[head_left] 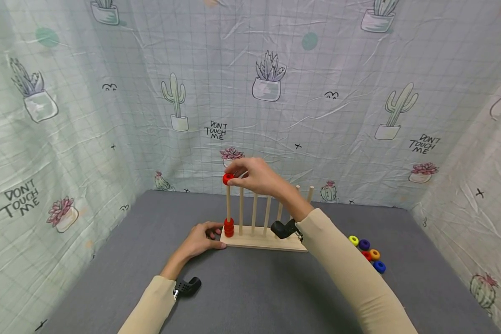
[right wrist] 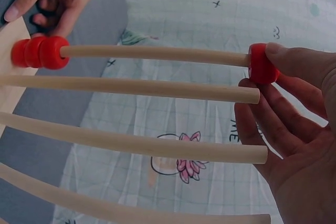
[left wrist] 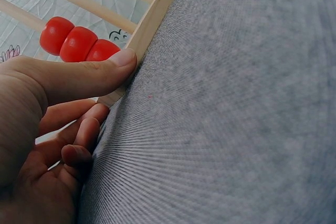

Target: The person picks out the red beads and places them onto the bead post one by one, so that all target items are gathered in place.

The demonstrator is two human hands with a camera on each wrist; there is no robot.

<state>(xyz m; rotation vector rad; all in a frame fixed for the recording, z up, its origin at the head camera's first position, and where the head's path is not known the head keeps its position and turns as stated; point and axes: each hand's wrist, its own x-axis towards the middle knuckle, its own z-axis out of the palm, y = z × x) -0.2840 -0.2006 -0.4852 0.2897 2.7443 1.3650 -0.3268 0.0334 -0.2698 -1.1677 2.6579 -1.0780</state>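
- The bead (right wrist: 261, 65), red, sits at the tip of the leftmost peg (right wrist: 157, 52), above the left end of the base (head_left: 259, 240); how far it is threaded I cannot tell.
- The right hand (head_left: 254, 176) pinches that bead by its outer rim, thumb against the fingers, the other fingers loose near the next peg's tip.
- The left hand (head_left: 200, 240) grips the base's left end, thumb along its near edge, fingers round at the end.
- The bead should be light, stiff and hard to damage. Its gloss and rounded side may make it slippery, so the rim, taken from opposite sides with the hole left clear, looks the best hold.
- The base looks light enough to shift if nudged; its ends suit a steadying grip.
- Materials: smooth pale wood, the base a flat plank with squared edges, the pegs slim round rods with flat-cut tips.
- Three red beads (head_left: 228, 228), shiny and fat-ringed, are stacked at that peg's foot.
- Loose beads, yellow (head_left: 353, 240), purple (head_left: 364, 244), orange (head_left: 374, 254), red (head_left: 366, 256) and blue (head_left: 379, 266), lie between the base and the right edge of the tabletop (head_left: 242, 292).
- The tabletop is matt grey with a fine ribbed weave; creased, printed cloth (head_left: 217, 55) hangs beyond its far edge.
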